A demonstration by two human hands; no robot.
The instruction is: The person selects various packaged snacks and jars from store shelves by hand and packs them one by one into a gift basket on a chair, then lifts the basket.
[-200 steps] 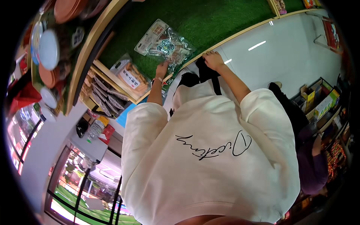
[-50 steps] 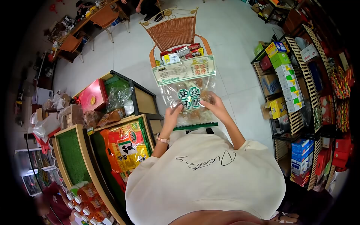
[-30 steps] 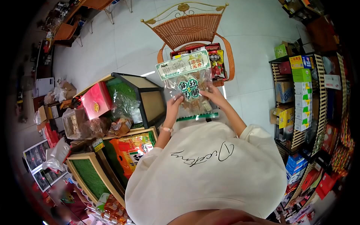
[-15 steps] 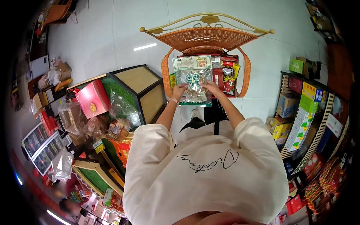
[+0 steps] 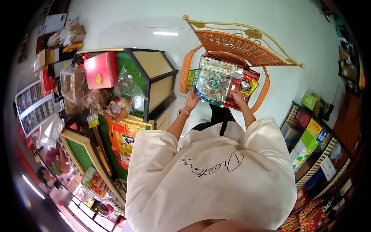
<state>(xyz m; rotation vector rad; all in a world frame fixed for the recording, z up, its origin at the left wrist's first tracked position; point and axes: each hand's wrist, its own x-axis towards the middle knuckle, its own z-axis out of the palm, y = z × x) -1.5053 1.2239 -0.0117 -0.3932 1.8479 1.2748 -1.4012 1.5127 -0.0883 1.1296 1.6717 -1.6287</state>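
Note:
A clear snack packet [image 5: 215, 83] with a pale printed header and green lettering lies tilted over a red box [image 5: 228, 101] on the seat of a wicker chair [image 5: 239, 44]. My left hand [image 5: 192, 101] is at the packet's lower left corner, fingers apart, just below a yellow-green price card [image 5: 192, 78]. Over the red surface right of the packet is my right hand [image 5: 238, 97], its fingers loosely stretched towards the packet's edge. A yellow and black snack bag [image 5: 247, 86] lies by the chair's right armrest.
Left of the chair stands a wood-framed display stand [image 5: 154, 96] with green turf, a red gift box [image 5: 100, 69] and plastic-wrapped goods. Slatted shelves [image 5: 324, 149] with boxes are at the right. Pale floor tiles [image 5: 127, 23] extend behind the chair.
The view has turned, so the chair appears tilted and further right. Both hands held the packet at its sides before; now it rests lower left, and my right hand has come off it.

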